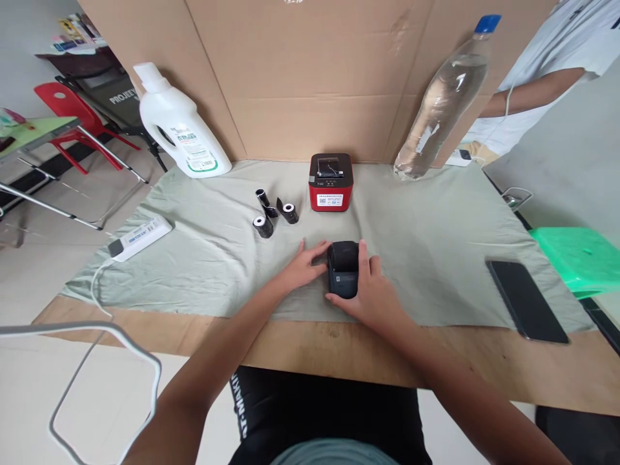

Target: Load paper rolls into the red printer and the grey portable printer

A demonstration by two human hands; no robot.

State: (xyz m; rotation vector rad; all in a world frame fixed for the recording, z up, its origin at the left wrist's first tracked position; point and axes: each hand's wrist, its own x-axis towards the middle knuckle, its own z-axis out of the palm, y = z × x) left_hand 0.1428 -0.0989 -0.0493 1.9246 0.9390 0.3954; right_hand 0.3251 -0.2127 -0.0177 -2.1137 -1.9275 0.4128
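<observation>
Forearms (230,349) span the lower frame; at centre, left hand (303,266), fingers spread, touches the device (344,266), right hand (376,294) grips it: probably light, stiff; hold its sides.

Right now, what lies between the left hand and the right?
The head view shows a small black device there, with the left hand at its left edge and the right hand along its right side.

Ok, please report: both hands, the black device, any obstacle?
Left hand at its left edge; right hand gripping right side. Black device between them, over cloth. Red box beyond, apart, seemingly not blocking.
</observation>
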